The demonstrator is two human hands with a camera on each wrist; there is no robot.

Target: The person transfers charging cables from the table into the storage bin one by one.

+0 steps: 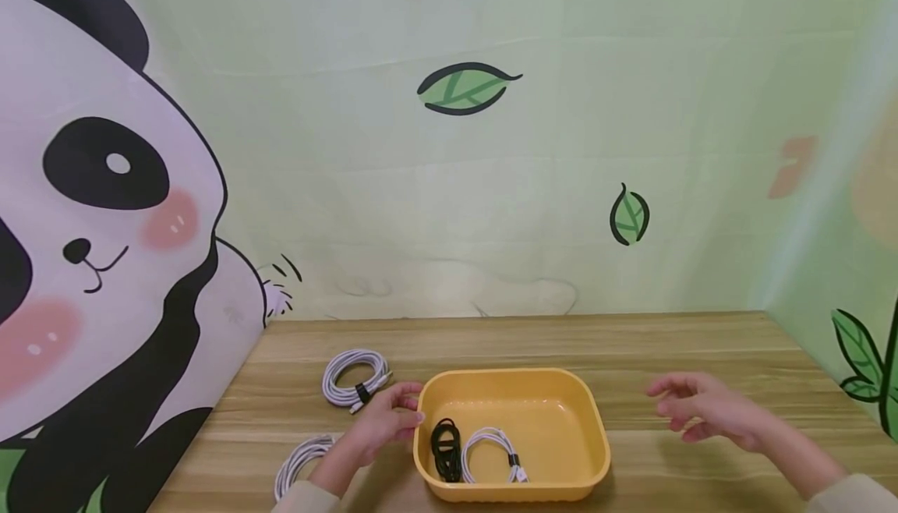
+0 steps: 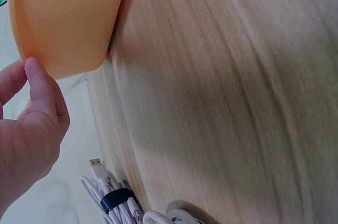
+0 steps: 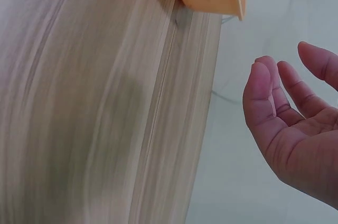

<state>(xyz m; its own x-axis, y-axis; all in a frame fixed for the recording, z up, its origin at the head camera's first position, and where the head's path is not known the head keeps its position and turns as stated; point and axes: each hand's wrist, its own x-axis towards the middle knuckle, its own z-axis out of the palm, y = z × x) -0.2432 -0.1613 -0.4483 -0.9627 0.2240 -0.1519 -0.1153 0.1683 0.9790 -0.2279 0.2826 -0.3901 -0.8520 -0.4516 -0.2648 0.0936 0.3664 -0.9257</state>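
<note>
A yellow plastic basket [image 1: 554,427] stands on the table, with a coiled black cable [image 1: 446,451] and a small coiled white cable [image 1: 491,451] inside at its left. My left hand [image 1: 386,423] is at the basket's left side, thumb and fingertips pinching its rim, as the left wrist view also shows at the basket wall [image 2: 68,18]. To the right of the basket, apart from it, my right hand [image 1: 715,408] hovers over the table. Its fingers [image 3: 259,84] are loosely bent and hold nothing.
Behind my left hand lies a coiled white cable [image 1: 351,376] with a black strap and a USB plug [image 2: 96,166]. Another white coil [image 1: 302,462] lies nearer, partly behind my left forearm. A printed cloth backdrop [image 1: 533,185] rises behind the wooden table [image 1: 631,341].
</note>
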